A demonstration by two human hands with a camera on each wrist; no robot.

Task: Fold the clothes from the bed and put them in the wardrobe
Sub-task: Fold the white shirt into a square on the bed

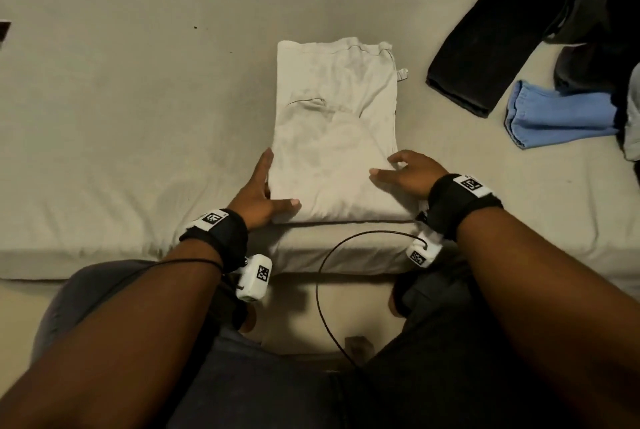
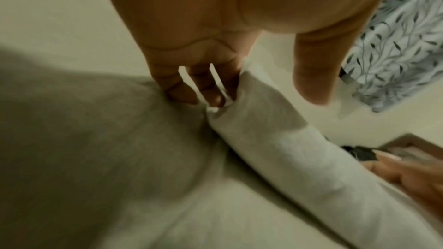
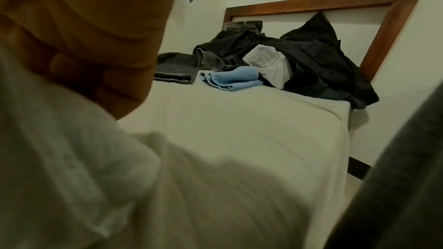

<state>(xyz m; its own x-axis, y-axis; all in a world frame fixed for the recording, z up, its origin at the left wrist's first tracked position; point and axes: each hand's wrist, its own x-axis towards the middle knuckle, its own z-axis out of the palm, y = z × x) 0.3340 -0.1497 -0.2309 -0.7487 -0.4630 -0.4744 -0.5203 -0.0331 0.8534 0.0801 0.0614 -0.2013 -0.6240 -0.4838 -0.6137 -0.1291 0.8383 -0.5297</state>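
One big beige bed (image 1: 121, 117) is taking up most of the view, and the person is standing at its near edge with both arms reaching over it. Piled at the far right there's a heap of dark clothes (image 3: 311, 60) waiting to be folded, with a black trouser leg (image 1: 485, 58) and a blue garment (image 1: 561, 120) sticking out of it.

Sitting in the middle, right by the near edge, is the folded white garment (image 1: 336, 138), already a tidy rectangle. It's looking like soft, light cotton, so I'm guessing it's going to flop and come unfolded if it gets lifted by one corner. Best bet is sliding flat palms under the two long sides and lifting it level, like a tray.

The left hand (image 1: 261, 193) is lying along the garment's left edge; from the wrist view its fingers (image 2: 210, 90) are tucking down against the fold where it meets the sheet, thumb stretched out on top, so it's more cupping than gripping. The right hand (image 1: 408, 172) is resting on the near right corner with fingers spread fairly straight, pressing the cloth rather than pinching it.
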